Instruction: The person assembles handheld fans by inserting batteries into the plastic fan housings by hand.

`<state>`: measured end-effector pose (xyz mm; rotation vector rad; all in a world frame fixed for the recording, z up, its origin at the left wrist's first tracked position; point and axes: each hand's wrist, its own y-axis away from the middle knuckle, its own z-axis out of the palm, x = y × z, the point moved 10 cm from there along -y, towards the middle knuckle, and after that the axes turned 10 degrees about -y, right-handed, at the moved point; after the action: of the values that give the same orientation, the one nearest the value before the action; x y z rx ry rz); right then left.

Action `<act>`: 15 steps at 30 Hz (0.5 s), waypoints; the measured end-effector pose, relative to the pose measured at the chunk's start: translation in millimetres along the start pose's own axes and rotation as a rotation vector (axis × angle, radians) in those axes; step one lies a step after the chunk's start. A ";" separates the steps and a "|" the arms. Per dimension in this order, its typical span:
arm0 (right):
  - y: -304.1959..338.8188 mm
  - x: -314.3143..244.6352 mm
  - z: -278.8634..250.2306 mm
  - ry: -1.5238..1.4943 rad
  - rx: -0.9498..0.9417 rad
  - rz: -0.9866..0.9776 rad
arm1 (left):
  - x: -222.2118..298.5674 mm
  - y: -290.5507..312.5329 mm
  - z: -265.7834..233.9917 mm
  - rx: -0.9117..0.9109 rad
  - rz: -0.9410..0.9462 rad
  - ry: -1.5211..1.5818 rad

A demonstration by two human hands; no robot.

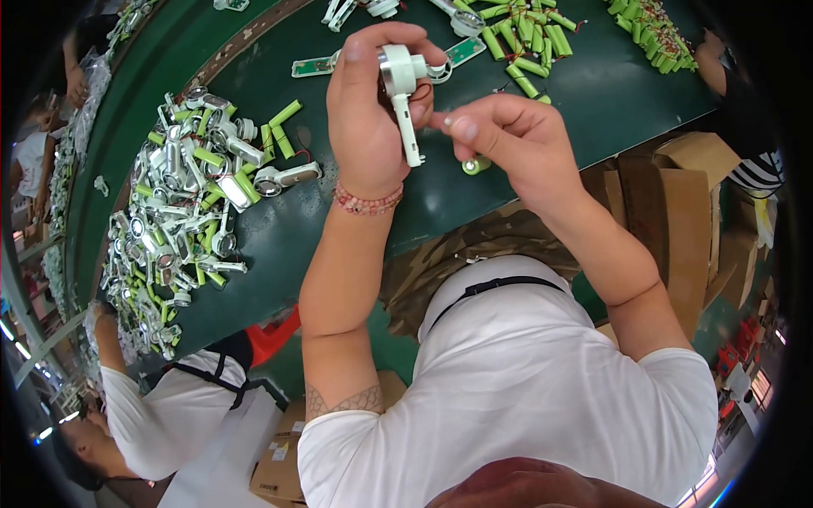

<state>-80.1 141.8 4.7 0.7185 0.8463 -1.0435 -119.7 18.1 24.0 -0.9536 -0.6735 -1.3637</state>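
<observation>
My left hand (362, 118) is closed around a small white device body (404, 106), which has a round silver head and a narrow handle and looks like a mini handheld fan. The handle points down toward me, and a thin dark red wire loops beside it. Just to the right, my right hand (533, 152) pinches a tiny pale tip, perhaps a wire connector, between thumb and forefinger. A green cylindrical battery (476, 165) is tucked under the curled fingers of that same hand. Behind my left hand lie strips with green circuit boards (312, 67), partly hidden.
On the dark green table (284, 224), a heap of white fan bodies and green batteries (182, 182) spreads at left. More batteries (529, 34) with wires lie at the back, another pile (650, 34) at far right. Cardboard boxes (677, 212) stand at right. Co-workers (161, 406) sit nearby.
</observation>
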 end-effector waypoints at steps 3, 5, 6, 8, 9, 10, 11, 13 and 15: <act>-0.7 5.4 16.7 0.070 -0.129 0.082 | -0.8 1.6 0.3 -0.005 -0.019 -0.005; -0.5 9.5 24.8 0.076 -0.140 0.120 | -2.2 0.7 0.5 -0.015 -0.025 -0.003; 0.1 12.1 26.3 0.075 -0.140 0.122 | -2.9 0.2 1.7 -0.029 -0.028 0.003; 1.0 13.4 26.8 0.015 -0.126 0.083 | -3.9 0.2 2.3 -0.040 -0.040 0.029; 0.8 12.9 26.4 0.013 -0.127 0.085 | -4.7 0.7 3.3 -0.052 -0.051 0.055; 0.6 11.5 27.6 0.024 -0.151 0.090 | -4.7 1.4 3.0 -0.049 -0.051 0.055; 0.5 10.9 29.1 0.035 -0.174 0.093 | -4.2 1.6 3.9 -0.057 -0.045 0.038; 0.1 11.8 28.4 0.029 -0.164 0.073 | -3.8 1.9 5.5 -0.065 -0.040 0.022; -0.5 10.8 27.1 0.021 -0.154 0.053 | -4.6 1.7 6.6 -0.070 -0.044 -0.016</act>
<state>-71.1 114.3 8.7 0.6197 0.9106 -0.9138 -117.7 26.0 22.9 -1.0111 -0.6660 -1.4273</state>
